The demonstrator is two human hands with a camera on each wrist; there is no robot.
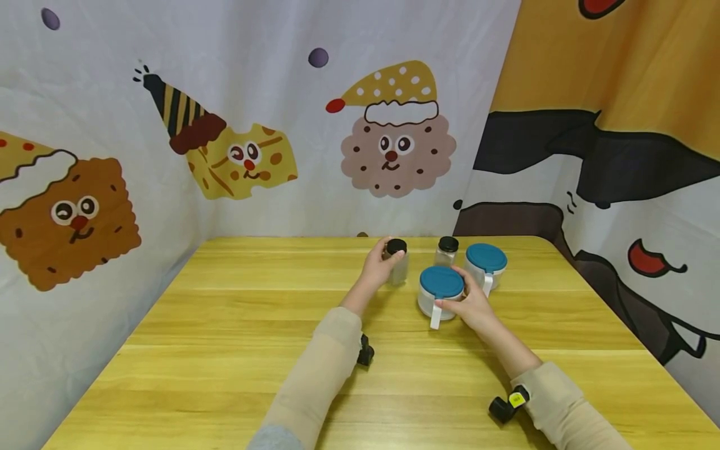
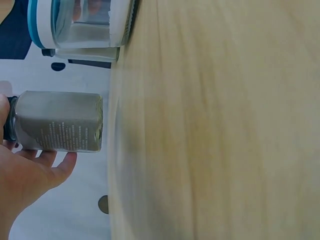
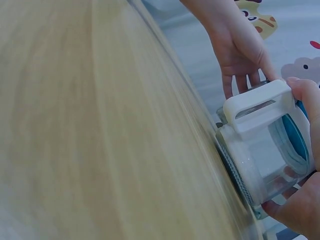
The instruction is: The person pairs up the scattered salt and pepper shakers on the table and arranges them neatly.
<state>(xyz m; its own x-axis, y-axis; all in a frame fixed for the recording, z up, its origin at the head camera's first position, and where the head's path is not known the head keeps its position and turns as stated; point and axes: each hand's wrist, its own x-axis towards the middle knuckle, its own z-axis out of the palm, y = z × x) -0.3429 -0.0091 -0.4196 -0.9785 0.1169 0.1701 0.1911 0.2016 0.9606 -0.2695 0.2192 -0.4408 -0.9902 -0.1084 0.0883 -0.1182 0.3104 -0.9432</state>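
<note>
My left hand [image 1: 377, 267] grips a small squarish jar [image 1: 400, 270] with a black lid near the back of the table. In the left wrist view this jar [image 2: 60, 122] looks grey and see-through, with rows of fine print on its side. Fingers and thumb of my right hand [image 1: 475, 307] hold a clear round canister [image 1: 442, 284], which has a blue lid and a white handle turned toward me. The right wrist view shows the canister [image 3: 260, 150] upright, its base right at the tabletop, with the thumb up by the lid.
Behind the held canister stands another black-lidded jar [image 1: 447, 247]. A second blue-lidded canister [image 1: 486, 259] with a white handle is to its right. All are on a wooden table [image 1: 225, 350], with a cartoon-printed curtain [image 1: 270, 212] hanging behind and beside it.
</note>
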